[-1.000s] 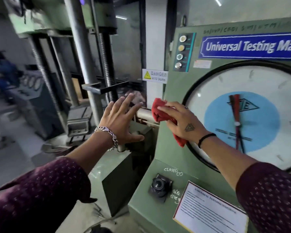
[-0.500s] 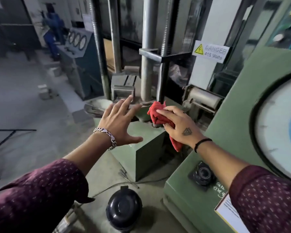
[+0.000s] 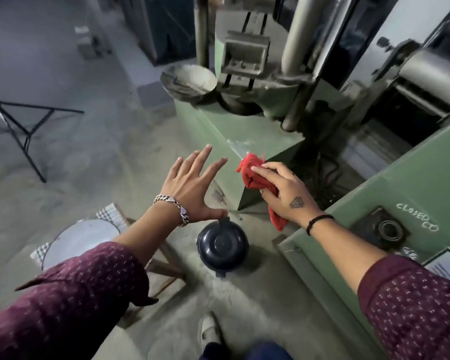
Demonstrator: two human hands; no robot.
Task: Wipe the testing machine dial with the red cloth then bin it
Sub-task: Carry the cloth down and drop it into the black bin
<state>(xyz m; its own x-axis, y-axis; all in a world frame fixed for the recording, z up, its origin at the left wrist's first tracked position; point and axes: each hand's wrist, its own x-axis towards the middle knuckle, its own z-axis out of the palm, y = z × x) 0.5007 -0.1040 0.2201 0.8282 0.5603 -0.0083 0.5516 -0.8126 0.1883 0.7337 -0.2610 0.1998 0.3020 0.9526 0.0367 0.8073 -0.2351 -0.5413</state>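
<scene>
Above round black lidded bin [image 3: 222, 247], R hand [image 3: 287, 194] grip holding crumpled red cloth [image 3: 255, 181], L hand [image 3: 192, 189] splayed wide.

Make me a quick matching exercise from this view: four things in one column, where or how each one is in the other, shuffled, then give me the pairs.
Things:
1. crumpled red cloth
2. round black lidded bin
3. left hand
4. shallow grey metal pan

States:
A. on the floor, lid shut
B. open, fingers spread, holding nothing
C. on the green machine base by the columns
D. gripped in the right hand

Pairs: 1-D, 2-A, 3-B, 4-C
</scene>
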